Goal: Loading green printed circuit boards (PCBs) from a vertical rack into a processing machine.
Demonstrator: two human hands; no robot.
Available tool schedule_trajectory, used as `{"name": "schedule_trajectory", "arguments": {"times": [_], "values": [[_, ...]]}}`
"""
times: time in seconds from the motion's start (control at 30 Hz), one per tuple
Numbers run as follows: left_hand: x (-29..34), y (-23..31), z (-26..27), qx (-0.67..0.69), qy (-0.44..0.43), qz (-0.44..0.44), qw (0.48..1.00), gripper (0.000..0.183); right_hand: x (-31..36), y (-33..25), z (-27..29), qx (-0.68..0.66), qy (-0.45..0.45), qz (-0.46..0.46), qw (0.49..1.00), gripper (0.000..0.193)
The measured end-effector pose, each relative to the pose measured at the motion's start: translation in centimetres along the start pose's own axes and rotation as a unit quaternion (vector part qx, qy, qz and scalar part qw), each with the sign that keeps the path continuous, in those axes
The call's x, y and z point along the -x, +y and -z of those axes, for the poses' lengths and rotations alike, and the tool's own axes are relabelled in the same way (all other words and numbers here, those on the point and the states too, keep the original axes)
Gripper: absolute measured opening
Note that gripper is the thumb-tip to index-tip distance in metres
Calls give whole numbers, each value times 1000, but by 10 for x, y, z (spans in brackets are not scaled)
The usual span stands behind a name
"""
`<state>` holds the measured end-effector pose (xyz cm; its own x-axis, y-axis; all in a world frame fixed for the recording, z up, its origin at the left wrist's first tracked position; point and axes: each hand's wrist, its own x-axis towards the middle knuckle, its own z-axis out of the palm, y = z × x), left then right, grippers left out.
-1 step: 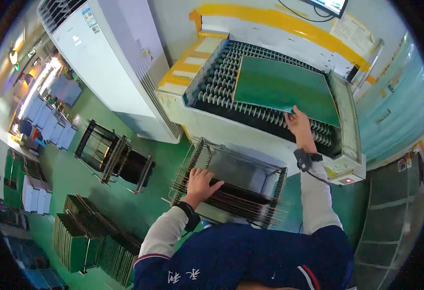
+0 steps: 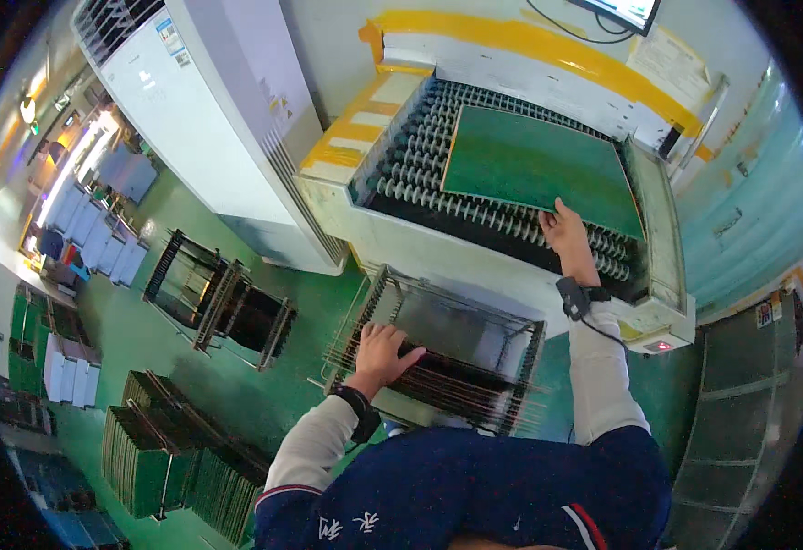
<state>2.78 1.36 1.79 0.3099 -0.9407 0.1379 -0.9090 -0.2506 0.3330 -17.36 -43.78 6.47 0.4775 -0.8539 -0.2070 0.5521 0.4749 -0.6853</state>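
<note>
A flat green panel [image 2: 539,170] lies across the rollers of a roller conveyor [image 2: 410,160]. At its near edge my right hand [image 2: 568,236] is closed, with the fingertips on the edge. Lower and to the left, my left hand [image 2: 383,356] rests on a wire rack [image 2: 525,367], with its thumb apart and its fingers laid over the upper edges. Several thin panels [image 2: 456,383] stand close together in that rack, under and beside the left hand. Each wrist wears a black strap with a small device.
A tall white air-conditioner cabinet [image 2: 209,137] stands left of the conveyor. Two more racks are on the green floor at left: one with dark panels [image 2: 259,316], another with several green panels [image 2: 136,458]. A grey slatted panel [image 2: 726,412] stands at right. A screen [image 2: 635,11] hangs above.
</note>
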Motion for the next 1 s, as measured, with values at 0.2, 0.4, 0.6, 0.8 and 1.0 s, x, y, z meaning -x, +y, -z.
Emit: {"name": "schedule_trajectory", "arguments": {"times": [0.2, 0.4, 0.6, 0.8, 1.0], "values": [[-2, 2, -6, -8, 0, -4, 1000, 58, -64, -18, -13, 122, -43, -66, 989, 39], [-5, 2, -4, 11, 1, -8, 1000, 59, -75, -11, -29, 261, -20, -23, 965, 37], [1, 0, -6, 21, 28, -1, 999, 58, 3, 11, -93, 340, -63, 11, 938, 32], [0, -1, -5, 48, 21, -8, 999, 58, 94, 61, -69, 454, -223, -85, 859, 28], [8, -4, -13, 35, 91, -27, 995, 57, 178, 139, -8, 599, -331, -159, 711, 43]]}}
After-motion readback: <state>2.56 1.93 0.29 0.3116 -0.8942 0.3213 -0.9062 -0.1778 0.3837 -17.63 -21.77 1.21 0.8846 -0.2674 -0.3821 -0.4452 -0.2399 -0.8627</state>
